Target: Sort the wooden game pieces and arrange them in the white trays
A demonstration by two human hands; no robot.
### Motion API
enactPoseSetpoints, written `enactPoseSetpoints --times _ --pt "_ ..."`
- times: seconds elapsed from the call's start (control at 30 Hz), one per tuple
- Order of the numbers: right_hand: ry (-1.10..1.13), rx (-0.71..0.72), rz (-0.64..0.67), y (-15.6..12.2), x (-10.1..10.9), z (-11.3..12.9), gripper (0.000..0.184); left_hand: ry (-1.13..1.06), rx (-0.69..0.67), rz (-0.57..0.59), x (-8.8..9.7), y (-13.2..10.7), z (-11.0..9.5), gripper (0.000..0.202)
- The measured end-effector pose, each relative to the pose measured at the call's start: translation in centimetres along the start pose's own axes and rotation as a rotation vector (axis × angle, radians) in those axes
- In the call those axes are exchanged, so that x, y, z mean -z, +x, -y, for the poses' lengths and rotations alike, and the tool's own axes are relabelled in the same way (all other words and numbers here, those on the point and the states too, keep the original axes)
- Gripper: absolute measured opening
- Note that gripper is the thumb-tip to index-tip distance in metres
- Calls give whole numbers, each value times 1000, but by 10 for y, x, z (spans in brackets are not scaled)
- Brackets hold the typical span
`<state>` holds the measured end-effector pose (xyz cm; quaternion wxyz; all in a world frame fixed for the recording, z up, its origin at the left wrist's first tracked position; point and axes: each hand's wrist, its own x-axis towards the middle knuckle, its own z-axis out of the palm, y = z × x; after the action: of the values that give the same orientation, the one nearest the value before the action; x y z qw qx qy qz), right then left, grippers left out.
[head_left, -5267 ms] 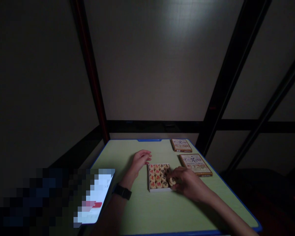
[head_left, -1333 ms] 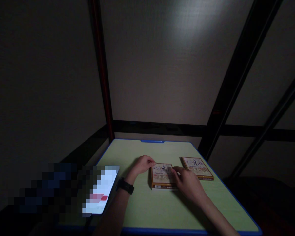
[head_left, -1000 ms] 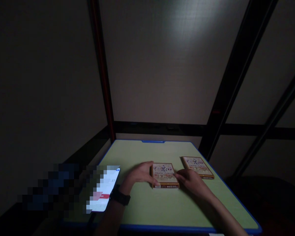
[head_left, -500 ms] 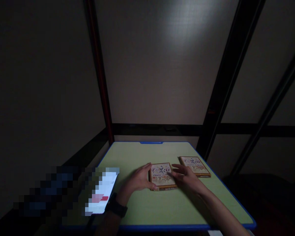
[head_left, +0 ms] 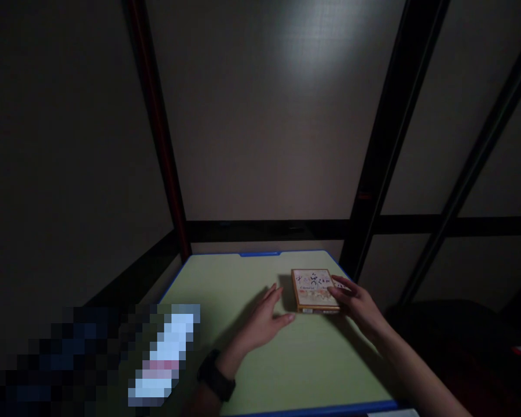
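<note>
A flat square box [head_left: 315, 286] with an orange border and dark brush-style lettering is gripped at its right edge by my right hand [head_left: 358, 301]. It seems raised a little off the table and covers most of a second, similar box [head_left: 341, 284], of which a sliver shows by my right fingers. Whether the two boxes touch, I cannot tell. To the left of the held box, my left hand [head_left: 264, 318] is open and empty, thumb and fingers apart, just above the table. A black watch sits on the left wrist.
The small green table [head_left: 226, 278] has a blue rim. A blurred-out, lit screen-like object [head_left: 169, 353] is at its left side. Dark panelled walls [head_left: 264, 145] stand behind and to the left. Dark shapes lie beyond the right edge.
The box has moved right and away from me, over the second box, in my right hand. My left hand has let go of it. The view has shifted slightly.
</note>
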<state>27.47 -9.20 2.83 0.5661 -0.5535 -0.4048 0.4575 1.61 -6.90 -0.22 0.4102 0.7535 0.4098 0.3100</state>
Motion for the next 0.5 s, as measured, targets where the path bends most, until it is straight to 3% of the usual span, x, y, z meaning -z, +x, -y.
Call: enactPoseSetpoints --times 0.1,0.23,0.4,0.5 --pt "-69 -3 -80 17 36 8 65 -46 -3 36 -12 11 -4 72" --pt "-244 11 -50 36 69 3 53 -50 -8 54 -24 17 -13 63" --pt "-532 109 -106 49 82 -7 36 -94 52 66 -46 28 -19 57" --pt "-499 107 -117 51 81 -11 36 -245 95 34 -64 40 -20 49"
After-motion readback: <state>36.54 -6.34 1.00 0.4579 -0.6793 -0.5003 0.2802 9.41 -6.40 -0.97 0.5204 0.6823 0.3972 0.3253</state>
